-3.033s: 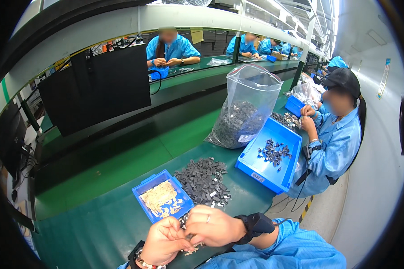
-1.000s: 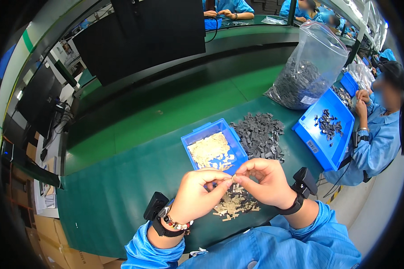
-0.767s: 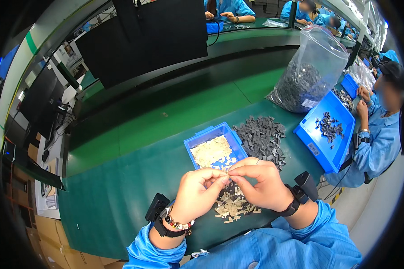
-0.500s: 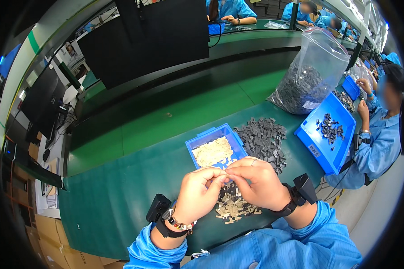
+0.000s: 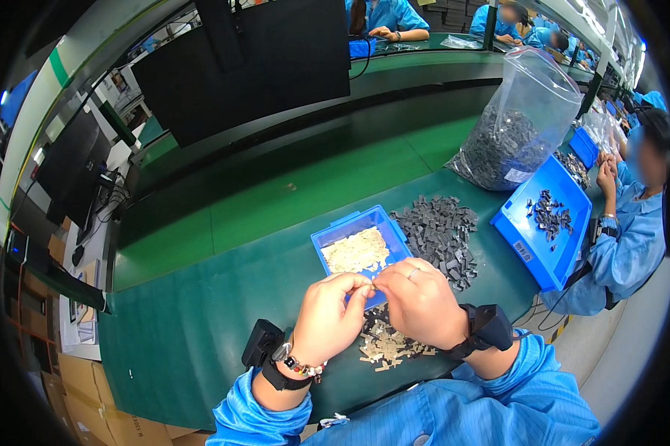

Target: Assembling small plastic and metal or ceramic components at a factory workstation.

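My left hand (image 5: 333, 311) and my right hand (image 5: 423, 303) meet fingertip to fingertip above the near edge of a small blue bin (image 5: 322, 239). Both are closed in a pinch; whatever sits between the fingertips is too small to make out. Cream-coloured small pieces (image 5: 356, 250) lie in the bin. Under my hands, partly covered by them, is a pile of small tan and dark pieces (image 5: 391, 349) on the green mat. Just right of the bin spreads a heap of small dark grey pieces (image 5: 440, 234).
A large clear bag of dark pieces (image 5: 502, 145) stands at the far right. Beside it a blue tray (image 5: 524, 249) holds scattered dark parts. A co-worker (image 5: 636, 230) sits at the right. A black monitor (image 5: 242, 74) hangs at the back over the green table (image 5: 201, 334).
My right hand has turned, its fingers curling more steeply down toward the left fingertips. My left hand stays nearly in place. The co-worker at right has brought both hands together.
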Demonstrator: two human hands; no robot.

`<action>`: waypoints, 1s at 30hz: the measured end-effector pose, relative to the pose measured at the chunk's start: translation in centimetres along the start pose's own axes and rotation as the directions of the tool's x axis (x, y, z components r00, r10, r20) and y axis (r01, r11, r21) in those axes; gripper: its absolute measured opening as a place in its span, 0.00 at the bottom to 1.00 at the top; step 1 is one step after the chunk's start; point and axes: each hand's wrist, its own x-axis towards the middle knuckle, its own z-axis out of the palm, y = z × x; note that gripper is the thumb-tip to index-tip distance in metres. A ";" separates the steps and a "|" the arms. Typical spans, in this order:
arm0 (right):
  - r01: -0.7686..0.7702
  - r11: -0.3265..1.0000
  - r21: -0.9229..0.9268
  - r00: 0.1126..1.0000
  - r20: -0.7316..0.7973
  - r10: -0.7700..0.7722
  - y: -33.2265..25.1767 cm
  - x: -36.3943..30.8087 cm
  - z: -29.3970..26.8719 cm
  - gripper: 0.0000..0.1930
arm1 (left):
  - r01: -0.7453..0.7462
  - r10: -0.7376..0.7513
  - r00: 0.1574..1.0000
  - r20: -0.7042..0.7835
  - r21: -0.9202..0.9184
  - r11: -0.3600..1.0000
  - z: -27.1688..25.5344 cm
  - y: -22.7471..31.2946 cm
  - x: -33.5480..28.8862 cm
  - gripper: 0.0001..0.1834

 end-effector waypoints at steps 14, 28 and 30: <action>-0.125 0.985 0.120 0.992 0.015 0.124 1.8 1.0 0.0 0.10 | 0.054 -0.051 0.996 -0.078 0.037 0.998 -0.3 -0.7 0.3 0.04; -0.556 0.686 0.470 0.831 0.304 0.465 0.4 1.5 -1.3 0.04 | -0.030 0.058 0.977 -0.205 0.136 0.990 0.0 1.1 -0.2 0.05; -0.555 0.674 0.488 0.832 0.298 0.469 0.1 1.5 -1.4 0.04 | -0.036 0.065 0.975 -0.213 0.139 0.990 0.1 1.1 -0.3 0.05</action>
